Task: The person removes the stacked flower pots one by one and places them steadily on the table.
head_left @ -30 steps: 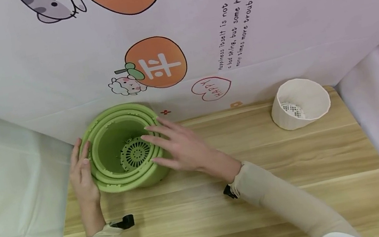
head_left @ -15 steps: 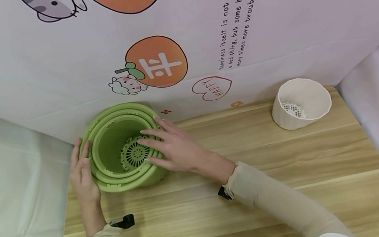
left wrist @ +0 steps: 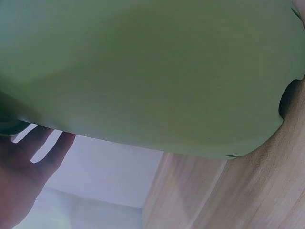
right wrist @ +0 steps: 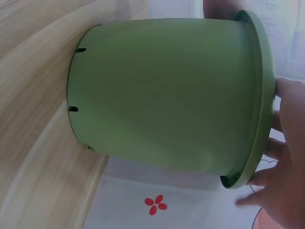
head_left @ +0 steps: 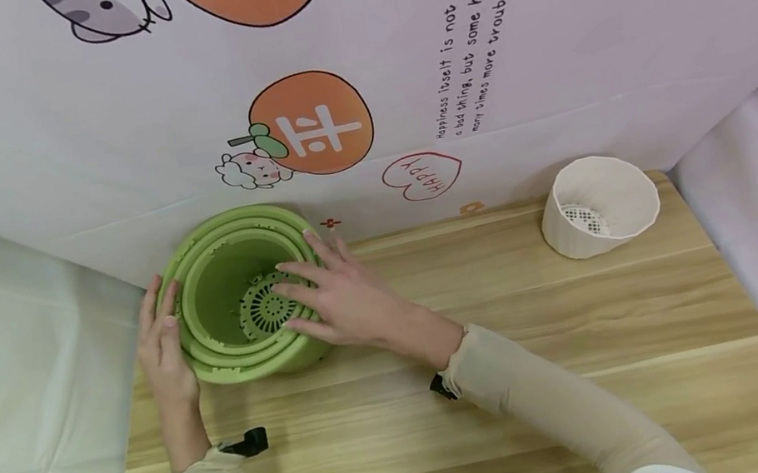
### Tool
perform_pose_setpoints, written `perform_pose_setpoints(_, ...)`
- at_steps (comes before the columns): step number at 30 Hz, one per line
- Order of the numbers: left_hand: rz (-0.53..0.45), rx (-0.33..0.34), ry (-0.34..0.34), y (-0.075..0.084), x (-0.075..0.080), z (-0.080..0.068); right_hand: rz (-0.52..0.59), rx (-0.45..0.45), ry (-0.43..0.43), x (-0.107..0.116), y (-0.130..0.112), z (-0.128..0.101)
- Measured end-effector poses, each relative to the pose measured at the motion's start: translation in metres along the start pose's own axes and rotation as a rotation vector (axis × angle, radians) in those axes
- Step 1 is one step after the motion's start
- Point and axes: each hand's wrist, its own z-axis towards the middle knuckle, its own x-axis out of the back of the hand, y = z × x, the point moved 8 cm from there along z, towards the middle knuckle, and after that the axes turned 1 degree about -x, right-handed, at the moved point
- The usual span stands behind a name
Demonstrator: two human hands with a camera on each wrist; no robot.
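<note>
Green plastic flowerpots (head_left: 231,371), nested so that their rims form rings, stand upright at the table's back left. A slotted disc (head_left: 271,306) shows at the bottom of the innermost one. My left hand (head_left: 166,350) lies against the left side of the rim, fingers fairly straight along it. At the right side, my right hand (head_left: 351,296) spreads over the rim, with several fingertips reaching above the pot's mouth. The right wrist view shows the outer pot's smooth wall (right wrist: 162,95), its slotted base on the wood and my right fingers (right wrist: 274,150) beside the rim.
A white ribbed pot (head_left: 572,232) with a perforated base stands at the back right of the wooden table (head_left: 532,412). Printed cloth (head_left: 508,61) rises right behind the table, and pale cloth (head_left: 4,396) hangs at the left, close to the green pots.
My right hand has slid a little to the left, so its fingers reach further over the pot's mouth. My left hand and the flowerpots have stayed in place.
</note>
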Motion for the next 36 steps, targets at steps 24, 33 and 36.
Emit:
perform_pose_setpoints(24,-0.016,-0.009,0.007,0.001,0.001,0.002,-0.104,-0.064,-0.133,-0.009,-0.008,0.006)
perform_pose_setpoints(33,-0.019,-0.014,0.000,0.000,-0.001,0.001,-0.064,-0.060,-0.122,-0.012,-0.007,0.003)
perform_pose_setpoints(36,-0.008,-0.007,0.001,0.000,0.000,0.000,-0.062,-0.042,-0.095,-0.011,-0.008,0.003)
